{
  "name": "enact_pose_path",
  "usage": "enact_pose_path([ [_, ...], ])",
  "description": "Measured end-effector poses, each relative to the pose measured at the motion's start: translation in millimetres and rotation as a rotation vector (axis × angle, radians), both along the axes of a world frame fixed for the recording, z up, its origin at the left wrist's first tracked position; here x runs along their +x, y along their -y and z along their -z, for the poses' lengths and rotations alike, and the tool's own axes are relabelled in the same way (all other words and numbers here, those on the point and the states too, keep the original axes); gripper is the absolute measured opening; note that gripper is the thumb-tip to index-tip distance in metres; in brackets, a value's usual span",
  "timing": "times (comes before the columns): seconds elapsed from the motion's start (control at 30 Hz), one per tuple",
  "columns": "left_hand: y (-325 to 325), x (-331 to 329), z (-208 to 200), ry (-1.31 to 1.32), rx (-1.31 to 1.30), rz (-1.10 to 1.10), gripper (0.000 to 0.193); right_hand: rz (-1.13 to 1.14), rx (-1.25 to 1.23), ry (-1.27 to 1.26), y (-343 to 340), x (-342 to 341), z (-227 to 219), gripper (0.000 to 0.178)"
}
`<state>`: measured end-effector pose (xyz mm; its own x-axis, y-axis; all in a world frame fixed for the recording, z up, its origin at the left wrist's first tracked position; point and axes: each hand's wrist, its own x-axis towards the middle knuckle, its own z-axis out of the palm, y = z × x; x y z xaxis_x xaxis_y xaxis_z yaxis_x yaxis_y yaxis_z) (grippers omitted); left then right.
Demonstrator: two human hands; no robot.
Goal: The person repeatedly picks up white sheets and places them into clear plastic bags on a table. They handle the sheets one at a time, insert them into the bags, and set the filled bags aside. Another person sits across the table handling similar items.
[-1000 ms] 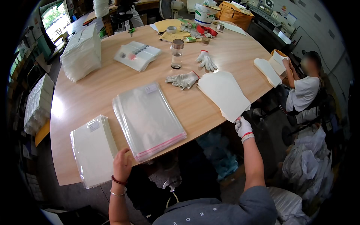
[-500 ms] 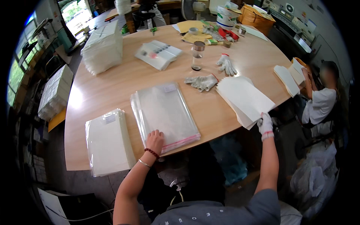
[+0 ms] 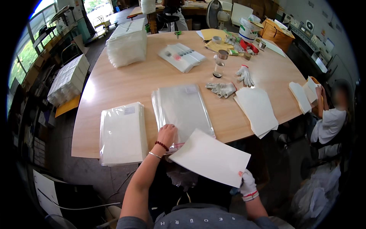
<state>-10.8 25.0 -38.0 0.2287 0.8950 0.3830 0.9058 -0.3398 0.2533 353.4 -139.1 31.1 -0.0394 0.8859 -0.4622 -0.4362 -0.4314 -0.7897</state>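
Observation:
My right hand (image 3: 248, 184), in a white glove with a red-edged cuff, grips the near right corner of a white sheet (image 3: 211, 158). The sheet tilts in the air, its far left corner over the near end of a stack of clear plastic bags (image 3: 181, 110). At that end, beside a pink strip, my bare left hand (image 3: 167, 134) has its fingers curled on the top bag; the thumb is hidden. To the left lies a pile of white sheets in clear bags (image 3: 122, 133). A fanned stack of white sheets (image 3: 257, 108) lies to the right.
Two white gloves (image 3: 222, 89) and a clear jar (image 3: 219, 68) stand beyond the stacks. Farther back are a tall pile of bagged goods (image 3: 127, 44), flat packets (image 3: 182, 57) and a white bucket (image 3: 248, 28). A seated person (image 3: 331, 118) handles paper at the right edge.
My right hand has drawn a white sheet off the fanned stack and brought it left and nearer, in front of the bags. The left hand stays at the bags' near end. The view has shifted.

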Motion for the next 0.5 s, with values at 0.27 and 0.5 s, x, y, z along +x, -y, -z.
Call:
enact_pose_path([
  [0.27, 19.9, -5.0, -34.5, 0.723, -0.589, -0.362, 0.031, 0.231, -0.167, -0.065, 14.8, -36.8, 10.5, 0.019],
  [0.5, 44.0, 25.9, -7.3, 0.76, -0.264, -0.27, 0.019, 0.234, -0.041, -0.065, 11.6, -56.1, -1.4, 0.015],
])
